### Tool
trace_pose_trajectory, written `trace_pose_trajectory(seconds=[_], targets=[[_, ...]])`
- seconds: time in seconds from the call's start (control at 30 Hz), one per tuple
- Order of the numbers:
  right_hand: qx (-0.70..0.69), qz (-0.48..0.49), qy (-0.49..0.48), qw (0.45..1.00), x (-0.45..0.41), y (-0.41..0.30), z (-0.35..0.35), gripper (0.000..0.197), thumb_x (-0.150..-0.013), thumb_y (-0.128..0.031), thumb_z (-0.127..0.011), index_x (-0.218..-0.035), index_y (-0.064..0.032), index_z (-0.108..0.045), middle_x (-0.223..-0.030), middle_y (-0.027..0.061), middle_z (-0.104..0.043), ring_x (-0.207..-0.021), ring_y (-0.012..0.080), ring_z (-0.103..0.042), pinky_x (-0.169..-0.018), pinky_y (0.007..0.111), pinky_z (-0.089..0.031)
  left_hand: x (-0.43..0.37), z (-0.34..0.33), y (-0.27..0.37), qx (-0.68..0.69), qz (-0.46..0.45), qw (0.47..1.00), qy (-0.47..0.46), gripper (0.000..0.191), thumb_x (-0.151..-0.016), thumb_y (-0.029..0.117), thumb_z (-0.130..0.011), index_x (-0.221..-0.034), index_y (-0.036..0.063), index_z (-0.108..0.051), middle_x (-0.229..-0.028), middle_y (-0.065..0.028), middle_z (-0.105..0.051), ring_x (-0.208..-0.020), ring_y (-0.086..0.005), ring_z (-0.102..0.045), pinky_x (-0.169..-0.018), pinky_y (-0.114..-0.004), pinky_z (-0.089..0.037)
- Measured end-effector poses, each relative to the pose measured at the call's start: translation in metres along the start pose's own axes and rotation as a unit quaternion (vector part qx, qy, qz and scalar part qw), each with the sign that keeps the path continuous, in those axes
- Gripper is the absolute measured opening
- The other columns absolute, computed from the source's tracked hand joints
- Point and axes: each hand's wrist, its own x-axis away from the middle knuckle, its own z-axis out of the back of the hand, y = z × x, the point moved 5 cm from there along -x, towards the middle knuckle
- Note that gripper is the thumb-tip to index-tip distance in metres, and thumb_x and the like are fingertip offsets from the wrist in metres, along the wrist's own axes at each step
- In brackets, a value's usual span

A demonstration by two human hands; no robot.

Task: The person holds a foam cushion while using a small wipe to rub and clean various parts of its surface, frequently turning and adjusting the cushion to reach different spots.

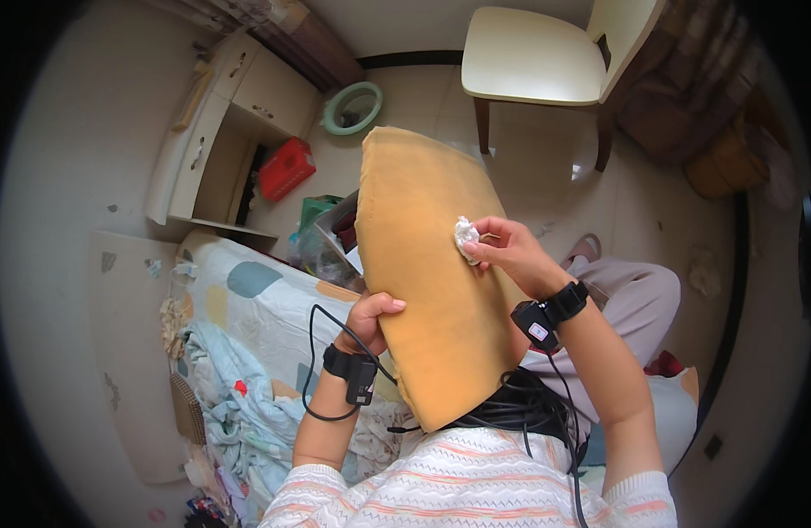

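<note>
A large slab of yellow foam (432,284) leans upright across my lap, curving away from me. My left hand (372,320) grips its left edge, the thumb on the face and the fingers hidden behind. In my right hand (511,251) is a crumpled wad of white tissue (466,239), pinched between thumb and fingers. The wad lies against the foam or just above it; I cannot tell which. Each wrist wears a black strap with a small device, and black cables (524,409) gather at my waist.
I sit on a bed with a patterned sheet (293,290) and a rumpled light-blue blanket (240,389). To the left stands a white cabinet (280,99), with a red box (286,169) before it. Ahead are a green basin (352,109) and a cream chair (534,59).
</note>
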Motion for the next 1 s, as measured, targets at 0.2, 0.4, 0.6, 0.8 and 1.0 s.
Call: trace_pose_trajectory(seconds=[0.2,0.4,0.6,0.8,1.0], targets=[[0.174,0.206,0.038,0.962,0.009,-0.033,-0.023,0.014,-0.086,-0.007,-0.068,-0.098,-0.0033,-0.061,-0.093,0.0031,-0.061,-0.076,0.0110,-0.059,-0.065,0.025,-0.050,-0.005,-0.013,0.002,-0.011,-0.011,1.000,-0.017,0.054,-0.079,0.005,-0.053,-0.131,-0.0069,-0.044,-0.124,-0.0192,-0.058,-0.110,-0.0298,-0.061,-0.096,-0.039,-0.049],[0.483,0.481,-0.020,0.732,0.025,-0.074,-0.103,0.010,-0.078,-0.004,-0.066,-0.079,-0.0040,-0.056,-0.078,0.0098,-0.053,-0.070,0.0297,-0.058,-0.059,0.038,-0.049,-0.002,-0.025,0.010,-0.055,0.004,0.998,-0.014,0.052,-0.078,0.002,-0.052,-0.130,-0.0049,-0.046,-0.121,-0.0163,-0.059,-0.110,-0.0272,-0.061,-0.096,-0.038,-0.048],[0.480,0.410,0.050,0.774,0.005,-0.106,-0.059,0.015,-0.076,-0.001,-0.066,-0.085,-0.0053,-0.055,-0.084,0.0113,-0.057,-0.074,0.0317,-0.060,-0.061,0.039,-0.049,-0.004,-0.037,0.012,-0.094,0.013,0.995,-0.013,0.053,-0.076,0.001,-0.052,-0.129,-0.0045,-0.046,-0.118,-0.0157,-0.060,-0.105,-0.0267,-0.062,-0.092,-0.038,-0.051],[0.491,0.345,-0.018,0.800,0.016,-0.084,-0.063,0.015,-0.073,-0.001,-0.067,-0.085,-0.0070,-0.060,-0.081,0.0097,-0.057,-0.073,0.0311,-0.060,-0.062,0.040,-0.049,-0.003,-0.037,0.011,-0.126,0.026,0.991,-0.033,0.054,-0.075,0.002,-0.055,-0.128,-0.0032,-0.048,-0.115,-0.0130,-0.061,-0.105,-0.0246,-0.062,-0.092,-0.036,-0.050],[0.442,0.405,-0.097,0.794,0.033,-0.072,-0.098,0.011,-0.073,-0.002,-0.068,-0.080,-0.0064,-0.060,-0.080,0.0095,-0.057,-0.068,0.0287,-0.061,-0.059,0.038,-0.049,0.001,-0.031,0.010,-0.113,0.031,0.993,-0.021,0.054,-0.075,0.000,-0.054,-0.128,-0.0031,-0.047,-0.117,-0.0127,-0.061,-0.106,-0.0246,-0.062,-0.093,-0.036,-0.049]])
